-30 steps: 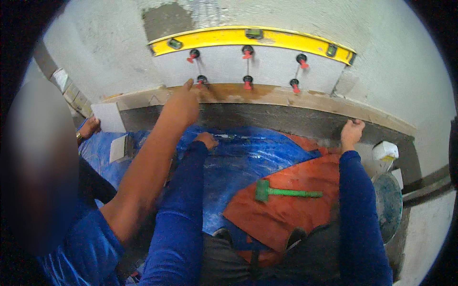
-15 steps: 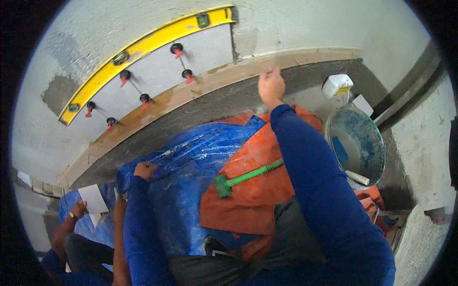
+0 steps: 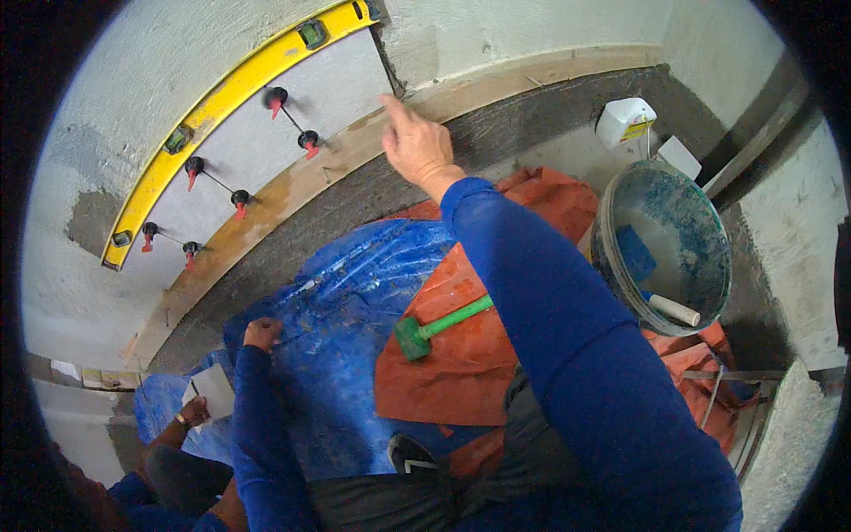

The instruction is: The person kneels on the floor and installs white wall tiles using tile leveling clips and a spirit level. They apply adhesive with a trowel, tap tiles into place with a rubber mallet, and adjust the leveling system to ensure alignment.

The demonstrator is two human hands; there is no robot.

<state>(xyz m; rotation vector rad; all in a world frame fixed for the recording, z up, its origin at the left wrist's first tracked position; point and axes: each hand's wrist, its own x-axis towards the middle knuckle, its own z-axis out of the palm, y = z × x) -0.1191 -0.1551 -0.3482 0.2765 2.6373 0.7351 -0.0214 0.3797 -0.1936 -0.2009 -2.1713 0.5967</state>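
Forefinger extended, my empty right hand (image 3: 418, 144) points just beside the tile (image 3: 341, 96), which spreads to its left. My left hand (image 3: 261, 334) half-curls over the tarp (image 3: 332, 372); its hold I cannot tell.

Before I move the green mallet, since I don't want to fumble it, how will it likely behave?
The mallet probably feels head-heavy, since its head is much thicker than its handle. The straight handle looks stiff rather than floppy. Pushed, it may drag or catch on the creased orange sheet beneath.
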